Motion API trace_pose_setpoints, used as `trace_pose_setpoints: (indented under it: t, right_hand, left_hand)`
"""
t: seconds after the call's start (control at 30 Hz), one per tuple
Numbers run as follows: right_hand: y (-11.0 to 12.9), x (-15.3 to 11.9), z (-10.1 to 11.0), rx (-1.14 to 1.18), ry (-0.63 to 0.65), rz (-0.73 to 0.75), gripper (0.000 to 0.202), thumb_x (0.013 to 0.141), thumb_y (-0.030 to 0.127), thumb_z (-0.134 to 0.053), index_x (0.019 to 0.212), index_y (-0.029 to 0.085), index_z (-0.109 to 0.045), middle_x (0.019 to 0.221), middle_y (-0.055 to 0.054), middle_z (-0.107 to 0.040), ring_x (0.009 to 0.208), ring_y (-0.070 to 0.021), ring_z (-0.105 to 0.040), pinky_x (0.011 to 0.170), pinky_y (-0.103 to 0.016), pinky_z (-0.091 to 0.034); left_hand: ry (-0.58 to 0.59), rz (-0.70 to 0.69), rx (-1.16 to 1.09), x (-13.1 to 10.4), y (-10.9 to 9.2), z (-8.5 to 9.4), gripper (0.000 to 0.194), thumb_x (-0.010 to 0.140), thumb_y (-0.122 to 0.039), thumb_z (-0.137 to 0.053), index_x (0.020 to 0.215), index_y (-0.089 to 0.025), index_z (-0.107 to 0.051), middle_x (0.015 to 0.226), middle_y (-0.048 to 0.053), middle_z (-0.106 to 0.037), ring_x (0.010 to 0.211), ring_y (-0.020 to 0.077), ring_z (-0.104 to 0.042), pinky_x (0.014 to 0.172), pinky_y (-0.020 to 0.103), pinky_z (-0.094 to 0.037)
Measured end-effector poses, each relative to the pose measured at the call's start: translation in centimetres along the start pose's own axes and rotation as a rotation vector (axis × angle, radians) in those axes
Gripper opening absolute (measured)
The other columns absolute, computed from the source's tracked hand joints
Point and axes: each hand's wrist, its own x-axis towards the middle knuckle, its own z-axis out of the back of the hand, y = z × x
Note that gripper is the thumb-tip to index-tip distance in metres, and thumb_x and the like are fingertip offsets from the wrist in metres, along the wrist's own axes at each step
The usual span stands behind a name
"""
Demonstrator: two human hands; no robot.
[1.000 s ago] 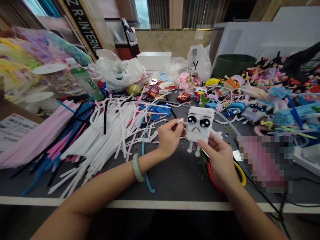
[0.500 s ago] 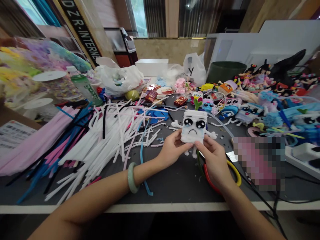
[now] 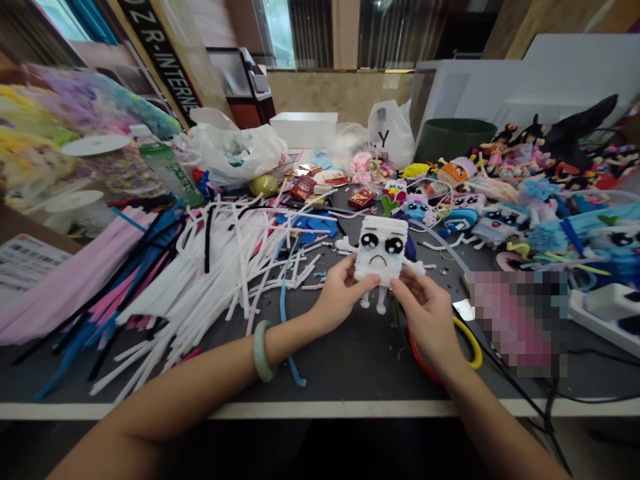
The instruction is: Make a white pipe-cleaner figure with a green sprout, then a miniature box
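A white square doll (image 3: 381,252) with big black eyes, a downturned mouth and small white arms and legs is held upright above the grey table. My left hand (image 3: 343,297) grips its lower left edge, thumb on the front. At its lower right corner, my right hand (image 3: 427,317) pinches it between thumb and fingers. Under my right hand lie scissors with red and yellow handles (image 3: 470,343), partly hidden. The fingers behind the doll are hidden.
White pipe cleaners (image 3: 200,287) spread over the left side, with pink, blue and black ones beside them. Finished dolls (image 3: 500,223) crowd the right. A power strip (image 3: 607,313) and cables lie at the right edge. Plastic bags (image 3: 240,153) stand at the back.
The doll has shifted slightly left and tilted a little in my hands. My right fingers sit nearer its corner, and my left hand has barely moved.
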Motion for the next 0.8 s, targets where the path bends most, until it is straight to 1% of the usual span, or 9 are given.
trace_pose_setpoints:
  t: [0.13,0.2,0.33,0.53,0.67,0.8]
  right_hand:
    - [0.7,0.0,0.0,-0.004,-0.182,0.037,0.029,0.081,0.039,-0.071,0.103,0.019,-0.067,0.095,-0.005,-0.072,0.087,-0.0188,-0.067,0.081,-0.033,-0.053]
    - [1.0,0.0,0.0,-0.011,-0.230,0.065,0.025,0.081,0.037,-0.071,0.098,0.019,-0.067,0.089,-0.004,-0.071,0.082,-0.0176,-0.066,0.078,-0.032,-0.053]
    - [1.3,0.0,0.0,-0.002,-0.273,0.107,0.020,0.082,0.035,-0.071,0.093,0.019,-0.068,0.084,-0.003,-0.071,0.079,-0.0167,-0.067,0.076,-0.032,-0.054]
    - [1.3,0.0,-0.1,-0.022,-0.314,0.089,0.021,0.080,0.035,-0.072,0.092,0.018,-0.069,0.080,-0.004,-0.073,0.073,-0.0170,-0.068,0.072,-0.034,-0.055]
    - [1.4,0.0,0.0,-0.056,-0.311,0.094,0.019,0.081,0.034,-0.071,0.089,0.017,-0.070,0.076,-0.003,-0.072,0.068,-0.0158,-0.066,0.066,-0.032,-0.053]
    - [1.4,0.0,0.1,-0.091,-0.303,0.113,0.016,0.081,0.031,-0.070,0.088,0.017,-0.072,0.075,-0.003,-0.072,0.066,-0.0154,-0.065,0.065,-0.031,-0.053]
  left_hand:
    - [-0.010,-0.004,-0.001,-0.1,0.0,0.2,0.046,0.067,-0.033,-0.080,0.105,-0.016,-0.060,0.105,0.008,-0.073,0.095,0.0191,-0.069,0.088,0.030,-0.053]
    - [-0.007,-0.002,0.003,-0.2,-0.1,0.3,0.045,0.067,-0.032,-0.080,0.103,-0.015,-0.060,0.103,0.008,-0.073,0.094,0.0189,-0.069,0.087,0.030,-0.053]
    - [0.003,-0.007,0.006,-0.4,-0.3,0.2,0.043,0.067,-0.030,-0.081,0.101,-0.015,-0.060,0.100,0.007,-0.073,0.091,0.0177,-0.068,0.086,0.029,-0.053]
    - [0.004,-0.038,0.046,-0.7,-0.7,0.0,0.037,0.067,-0.032,-0.082,0.092,-0.016,-0.059,0.095,0.005,-0.072,0.087,0.0169,-0.067,0.081,0.027,-0.053]
    - [0.004,-0.060,0.077,-0.7,-0.6,0.0,0.035,0.067,-0.034,-0.082,0.086,-0.017,-0.058,0.090,0.005,-0.071,0.083,0.0167,-0.067,0.077,0.027,-0.054]
    - [0.012,-0.082,0.074,-0.7,-0.4,0.2,0.032,0.068,-0.030,-0.081,0.087,-0.016,-0.059,0.087,0.004,-0.071,0.081,0.0153,-0.066,0.076,0.026,-0.054]
